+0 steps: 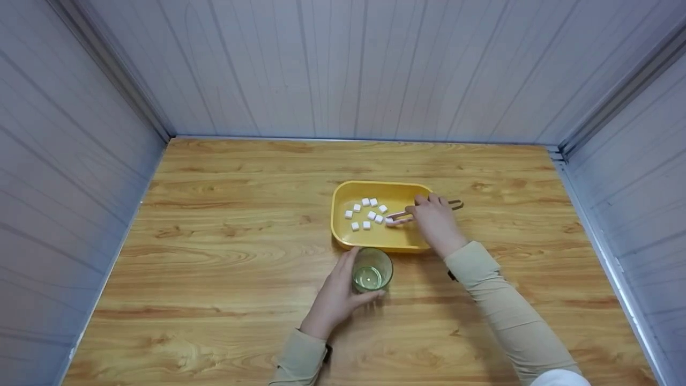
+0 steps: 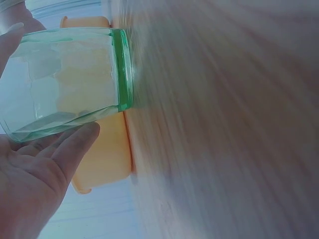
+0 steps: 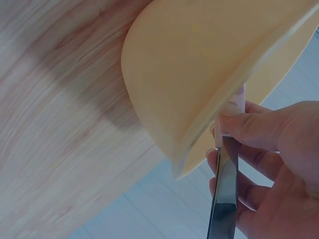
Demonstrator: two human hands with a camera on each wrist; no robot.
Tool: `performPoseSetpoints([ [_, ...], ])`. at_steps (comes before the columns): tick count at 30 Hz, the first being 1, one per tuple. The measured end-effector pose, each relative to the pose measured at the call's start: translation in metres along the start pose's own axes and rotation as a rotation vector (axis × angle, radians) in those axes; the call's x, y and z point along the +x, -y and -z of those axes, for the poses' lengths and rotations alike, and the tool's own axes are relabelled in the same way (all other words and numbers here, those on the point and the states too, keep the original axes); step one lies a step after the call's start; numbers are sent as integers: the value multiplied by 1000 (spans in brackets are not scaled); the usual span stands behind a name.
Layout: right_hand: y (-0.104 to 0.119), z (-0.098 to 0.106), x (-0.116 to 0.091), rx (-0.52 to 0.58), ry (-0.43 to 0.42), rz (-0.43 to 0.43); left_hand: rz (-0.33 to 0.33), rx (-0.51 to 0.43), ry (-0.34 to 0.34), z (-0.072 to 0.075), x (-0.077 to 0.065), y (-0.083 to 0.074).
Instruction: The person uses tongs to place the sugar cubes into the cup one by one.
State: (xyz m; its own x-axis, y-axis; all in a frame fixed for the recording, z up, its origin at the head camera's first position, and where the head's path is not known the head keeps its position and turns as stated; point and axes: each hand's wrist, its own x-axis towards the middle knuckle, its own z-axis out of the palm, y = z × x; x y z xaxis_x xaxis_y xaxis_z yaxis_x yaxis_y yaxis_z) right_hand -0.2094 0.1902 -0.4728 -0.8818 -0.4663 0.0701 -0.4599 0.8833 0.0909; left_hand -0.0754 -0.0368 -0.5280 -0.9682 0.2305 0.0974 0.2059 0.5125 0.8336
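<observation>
Our right fingers [image 3: 261,162] pinch the tongs [image 3: 228,184], tips at a cube [image 1: 389,221] inside the tray [image 1: 383,249]; our left fingers [image 2: 75,149] clasp the glass [image 1: 370,277], just on the tray's near side. We judge this the picking-up step; next calls for a steady squeeze before lifting.

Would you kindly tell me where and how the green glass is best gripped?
I'd grip the glass around its sides, from the left, as the left hand does: the glass is upright, mouth up, and the yellow tub close behind it likely leaves less finger room on the far side.
</observation>
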Motion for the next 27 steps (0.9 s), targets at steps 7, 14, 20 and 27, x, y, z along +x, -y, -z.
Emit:
performPoseSetpoints([
  [7,0,-1,0,-6,-8,1,-7,3,-3,0,-1,0],
  [14,-1,-3,-1,-49,-24,15,-44,20,-14,1,1,1],
  [20,-1,-4,-2,-35,-41,21,-21,20,-6,1,1,0],
  [27,-2,-4,-4,-9,-21,3,0,8,2,0,0,-1],
])
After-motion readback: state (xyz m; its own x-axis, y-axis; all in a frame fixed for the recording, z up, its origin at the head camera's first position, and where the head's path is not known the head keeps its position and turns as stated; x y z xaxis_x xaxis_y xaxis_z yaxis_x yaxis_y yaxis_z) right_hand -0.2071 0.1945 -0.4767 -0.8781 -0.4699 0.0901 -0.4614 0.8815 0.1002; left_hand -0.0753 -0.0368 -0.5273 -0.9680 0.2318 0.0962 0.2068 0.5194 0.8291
